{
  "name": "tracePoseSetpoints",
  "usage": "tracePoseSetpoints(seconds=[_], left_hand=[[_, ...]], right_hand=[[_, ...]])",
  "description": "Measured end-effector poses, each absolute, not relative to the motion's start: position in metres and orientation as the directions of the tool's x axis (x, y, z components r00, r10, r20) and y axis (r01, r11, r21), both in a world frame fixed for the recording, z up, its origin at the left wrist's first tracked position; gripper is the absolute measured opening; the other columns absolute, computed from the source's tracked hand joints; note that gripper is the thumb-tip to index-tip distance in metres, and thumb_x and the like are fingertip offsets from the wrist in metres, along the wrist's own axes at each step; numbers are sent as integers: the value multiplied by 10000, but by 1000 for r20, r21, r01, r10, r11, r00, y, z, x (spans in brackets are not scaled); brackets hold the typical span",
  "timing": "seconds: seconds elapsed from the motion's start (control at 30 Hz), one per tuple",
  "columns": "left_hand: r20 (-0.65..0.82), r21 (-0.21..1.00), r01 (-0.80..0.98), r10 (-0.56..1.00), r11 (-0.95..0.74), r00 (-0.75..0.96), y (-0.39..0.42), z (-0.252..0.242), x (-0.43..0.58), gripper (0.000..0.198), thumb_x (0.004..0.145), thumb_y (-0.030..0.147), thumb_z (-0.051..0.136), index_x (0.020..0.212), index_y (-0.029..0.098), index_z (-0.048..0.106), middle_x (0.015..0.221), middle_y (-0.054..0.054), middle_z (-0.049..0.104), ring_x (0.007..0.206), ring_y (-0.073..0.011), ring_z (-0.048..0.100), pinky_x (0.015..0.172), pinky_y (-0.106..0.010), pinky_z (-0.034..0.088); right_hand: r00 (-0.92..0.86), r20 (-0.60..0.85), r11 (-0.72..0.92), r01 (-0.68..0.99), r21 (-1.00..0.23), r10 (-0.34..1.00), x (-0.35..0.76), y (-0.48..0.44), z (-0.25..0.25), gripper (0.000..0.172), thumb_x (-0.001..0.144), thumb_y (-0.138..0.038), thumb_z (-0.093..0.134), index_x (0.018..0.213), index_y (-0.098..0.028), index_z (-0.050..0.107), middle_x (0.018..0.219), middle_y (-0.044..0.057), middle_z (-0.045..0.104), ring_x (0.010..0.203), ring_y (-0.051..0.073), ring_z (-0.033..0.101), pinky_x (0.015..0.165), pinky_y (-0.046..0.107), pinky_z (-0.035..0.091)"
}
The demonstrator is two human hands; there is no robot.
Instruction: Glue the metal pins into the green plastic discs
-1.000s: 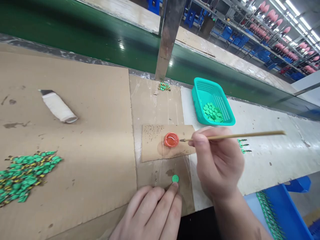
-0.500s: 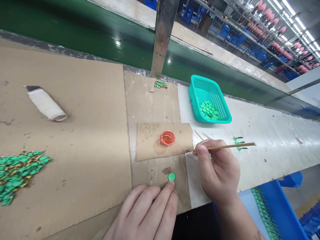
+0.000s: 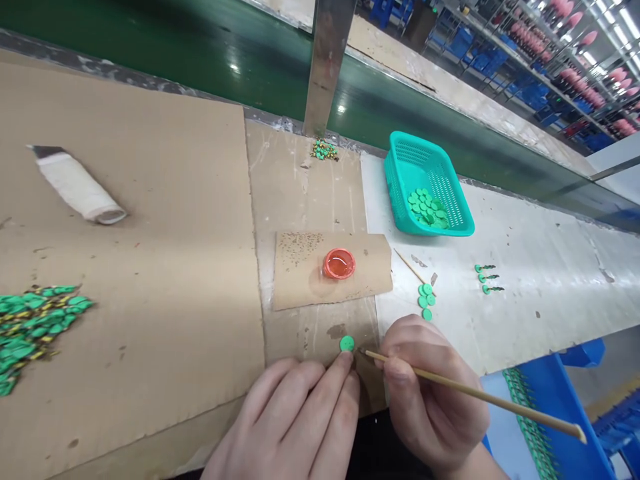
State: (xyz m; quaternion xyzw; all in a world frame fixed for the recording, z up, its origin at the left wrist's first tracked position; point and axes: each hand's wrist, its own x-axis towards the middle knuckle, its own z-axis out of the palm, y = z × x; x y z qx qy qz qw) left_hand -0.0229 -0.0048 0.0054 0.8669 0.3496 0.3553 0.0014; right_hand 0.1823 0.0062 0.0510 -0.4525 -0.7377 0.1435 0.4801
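Observation:
My left hand (image 3: 305,413) lies on the cardboard with its fingers stretched out. One fingertip touches the lower edge of a green button (image 3: 347,343), which is flat on the surface. In a pinch, my right hand (image 3: 435,393) holds a thin wooden stick (image 3: 495,398). The stick's dark tip is low beside the button, a little to its right and apart from it. Beyond both hands, a small red cup (image 3: 339,264) of clear reddish liquid stands on a cardboard piece (image 3: 295,283). Several loose green buttons (image 3: 426,297) are just beyond my right hand.
A teal basket (image 3: 430,180) holds green buttons. Another thin stick (image 3: 409,265) lies near it. A wrapped blade (image 3: 77,185) and a pile of green and yellow pieces (image 3: 37,327) lie left. Three green pieces with dark stems (image 3: 487,279) lie right, above a blue tray (image 3: 560,407).
My right hand has brought the stick from the cardboard piece near the cup down toward the green button. My left fingertip stays at the button. The view has shifted slightly.

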Motion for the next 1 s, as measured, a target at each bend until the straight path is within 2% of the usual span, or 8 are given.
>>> tracePoseSetpoints(seconds=[0.2,0.33,0.5,0.73,0.9,1.0], left_hand=[[681,255,589,575,-767,454,-5,2,-21,384,1132,75,470,1182,122,848,1304,-123,879,1114,-315,707,1025,-547,530],[625,245,579,583,-778,520,-4,6,-23,355,1115,64,520,1211,132,854,1306,-107,890,1114,-309,714,1026,-535,543],[685,259,584,573,-770,451,-3,4,-21,406,1141,80,454,1168,139,855,1284,-117,882,1102,-309,706,1025,-543,532],[696,265,602,581,-753,421,-5,0,-19,389,1137,103,478,1149,152,864,1281,-105,881,1089,-296,722,1023,-533,545],[626,225,592,580,-774,521,-6,5,-28,341,1107,82,538,1221,161,850,1337,-104,894,1151,-306,757,1052,-524,582],[578,235,601,607,-764,546,-9,9,-30,336,1108,75,562,1279,163,838,1376,-93,891,1166,-293,776,1066,-514,609]], right_hand=[[-121,570,540,523,-659,813,184,5,49,329,997,80,616,1172,-187,697,928,18,739,763,172,665,679,363,582],[-120,571,542,515,-664,813,185,5,47,286,1063,30,617,1207,-200,708,928,22,740,753,183,667,664,376,582],[-115,540,515,512,-687,834,185,4,48,242,1136,-30,603,1226,-223,717,930,37,746,756,209,672,653,405,585],[-153,581,551,571,-608,800,182,10,55,164,1158,-72,594,1132,-209,680,847,16,729,669,167,661,608,337,599],[-242,561,577,598,-557,792,186,7,62,93,1175,-144,643,1134,-213,691,802,21,701,646,168,642,574,322,620],[-243,574,591,584,-557,782,189,0,61,100,1182,-163,639,1233,-218,705,809,28,716,631,178,645,551,344,633]])
